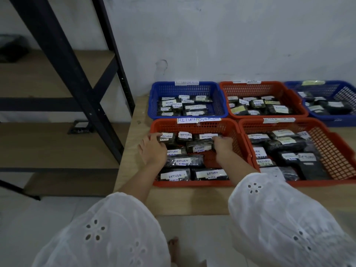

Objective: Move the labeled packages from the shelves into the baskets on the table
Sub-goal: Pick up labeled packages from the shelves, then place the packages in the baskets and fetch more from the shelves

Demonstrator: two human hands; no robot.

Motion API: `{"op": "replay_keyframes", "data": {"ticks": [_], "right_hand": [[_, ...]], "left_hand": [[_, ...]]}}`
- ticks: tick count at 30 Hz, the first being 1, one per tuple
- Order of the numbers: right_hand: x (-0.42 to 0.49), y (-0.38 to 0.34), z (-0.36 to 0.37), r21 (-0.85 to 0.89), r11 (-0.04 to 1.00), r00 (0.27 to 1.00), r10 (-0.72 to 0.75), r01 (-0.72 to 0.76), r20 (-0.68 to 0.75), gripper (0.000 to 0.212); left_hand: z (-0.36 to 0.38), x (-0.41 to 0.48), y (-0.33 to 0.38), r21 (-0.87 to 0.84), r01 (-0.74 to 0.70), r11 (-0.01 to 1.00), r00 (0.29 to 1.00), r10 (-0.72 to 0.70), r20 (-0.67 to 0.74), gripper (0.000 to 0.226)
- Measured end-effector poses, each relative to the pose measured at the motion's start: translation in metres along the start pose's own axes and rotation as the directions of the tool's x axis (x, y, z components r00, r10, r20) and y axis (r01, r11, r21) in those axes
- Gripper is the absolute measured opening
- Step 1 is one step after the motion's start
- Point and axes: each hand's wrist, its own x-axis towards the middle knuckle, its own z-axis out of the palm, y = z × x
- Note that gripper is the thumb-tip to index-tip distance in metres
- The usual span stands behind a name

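Dim, even light with a bluish cast — shadows faint and soft. The wide lens tilts the shelf frame (59,60) at left; far labels (186,82) blur.

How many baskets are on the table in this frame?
5: back-left blue basket, back-centre red basket, back-right blue basket (cropped by the frame), front-left red basket, front-right red basket. More may sit beyond the right edge.

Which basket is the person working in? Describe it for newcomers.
On the wooden table beside the black shelving rack, take the near row. It is the left red basket, the only one the left hand and right hand reach into.
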Motion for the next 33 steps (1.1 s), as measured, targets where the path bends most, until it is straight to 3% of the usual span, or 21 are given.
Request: {"op": "replay_keyframes", "data": {"ticks": [4, 7, 12, 20, 27, 33], "right_hand": [[-0.040, 0.003, 0.004, -0.165, 0.939, 0.952, -0.287, 0.301, 0.106, 0.047], [-0.074, 0.011, 0.008, -0.234, 0.865, 0.895, -0.412, 0.444, 0.173, 0.051], [-0.133, 0.035, 0.024, -0.268, 0.774, 0.813, -0.500, 0.574, 0.297, 0.063], [-0.245, 0.085, 0.107, -0.314, 0.661, 0.723, -0.543, 0.682, 0.427, 0.073], [-0.340, 0.145, 0.184, -0.272, 0.665, 0.688, -0.507, 0.695, 0.519, 0.074], [-0.358, 0.164, 0.226, -0.300, 0.673, 0.690, -0.435, 0.676, 0.578, 0.076]], "left_hand": [[-0.018, -0.025, -0.011, -0.132, -0.116, 0.984, 0.993, 0.110, -0.049, 0.026], [-0.034, -0.041, -0.022, -0.157, -0.177, 0.972, 0.983, 0.167, -0.078, 0.024], [-0.069, -0.058, -0.058, -0.151, -0.204, 0.967, 0.978, 0.196, -0.065, 0.028], [-0.173, -0.069, -0.190, -0.018, -0.412, 0.911, 0.910, 0.413, 0.037, 0.033], [-0.251, -0.078, -0.305, -0.196, -0.235, 0.952, 0.960, 0.259, 0.107, 0.037], [-0.264, -0.068, -0.348, -0.359, -0.097, 0.928, 0.977, 0.158, 0.146, 0.038]]}}
